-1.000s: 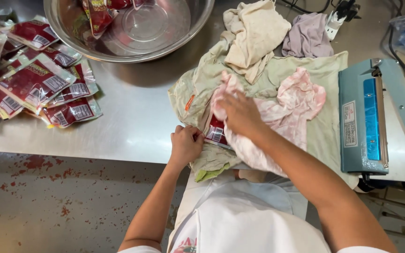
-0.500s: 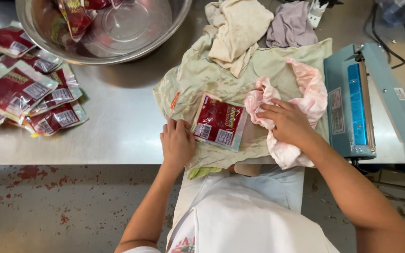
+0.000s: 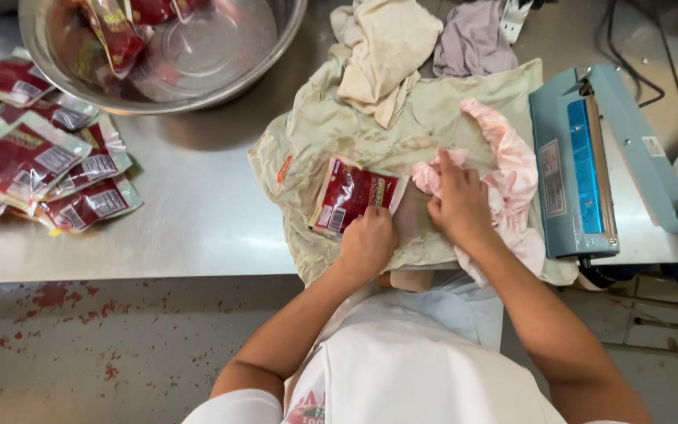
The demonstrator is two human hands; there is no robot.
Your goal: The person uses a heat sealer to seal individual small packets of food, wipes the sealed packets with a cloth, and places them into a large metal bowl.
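Observation:
A red sauce pouch (image 3: 352,195) lies flat on a pale green cloth (image 3: 355,129) spread over the steel table (image 3: 190,212). My left hand (image 3: 366,245) grips the pouch's near edge with closed fingers. My right hand (image 3: 458,202) presses on a pink rag (image 3: 504,169) just right of the pouch, its fingers bunching the fabric.
A steel bowl (image 3: 268,59) holding more red pouches sits at the back left. Several filled pouches (image 3: 41,169) are piled at the far left. A blue heat sealer (image 3: 582,157) stands at the right. Beige (image 3: 386,47) and grey rags (image 3: 472,39) lie behind the cloth.
My right hand drew the pink rag off the pouch to the right, uncovering it. My left hand shifted onto the pouch's near edge.

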